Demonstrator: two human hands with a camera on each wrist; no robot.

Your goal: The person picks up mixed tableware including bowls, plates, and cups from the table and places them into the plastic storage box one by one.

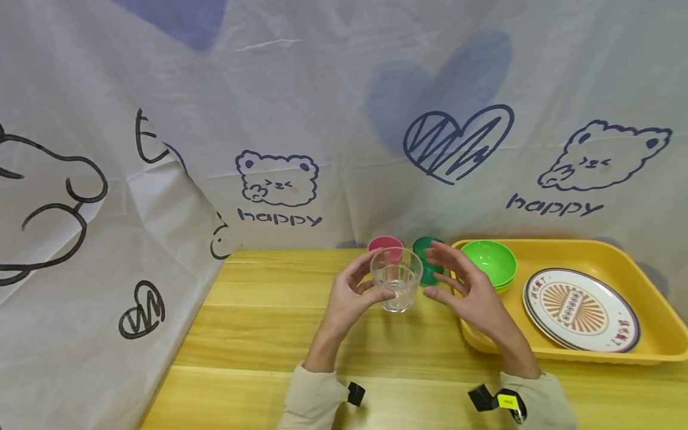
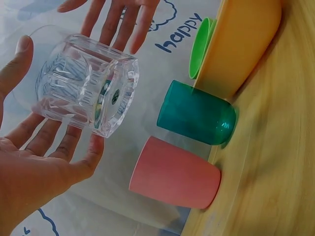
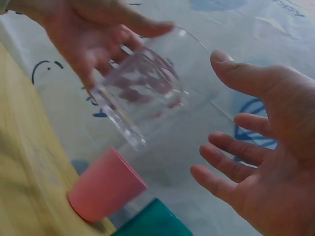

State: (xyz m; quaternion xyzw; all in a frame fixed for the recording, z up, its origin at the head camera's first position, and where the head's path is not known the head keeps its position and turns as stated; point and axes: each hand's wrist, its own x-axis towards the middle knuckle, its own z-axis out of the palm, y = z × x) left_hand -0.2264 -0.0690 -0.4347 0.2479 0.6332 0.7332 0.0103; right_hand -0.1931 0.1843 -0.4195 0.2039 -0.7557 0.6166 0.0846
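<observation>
A clear drinking glass [image 1: 398, 279] is held up above the wooden table, its fluted base showing in the left wrist view. My left hand [image 1: 344, 298] grips it from the left, thumb on the near side and fingers along the far side. On the other side, my right hand [image 1: 473, 292] is spread with a gap to the glass and nothing in its fingers. Behind the glass stand a pink cup [image 2: 174, 173] and a teal see-through cup [image 2: 196, 113], both upright on the table [image 1: 258, 334].
At the right sits a yellow tray [image 1: 570, 248] holding a stack of white patterned plates [image 1: 580, 310] and a green bowl [image 1: 490, 263] with another yellow rim under it. A white printed cloth [image 1: 344, 119] hangs behind the table and along its left side.
</observation>
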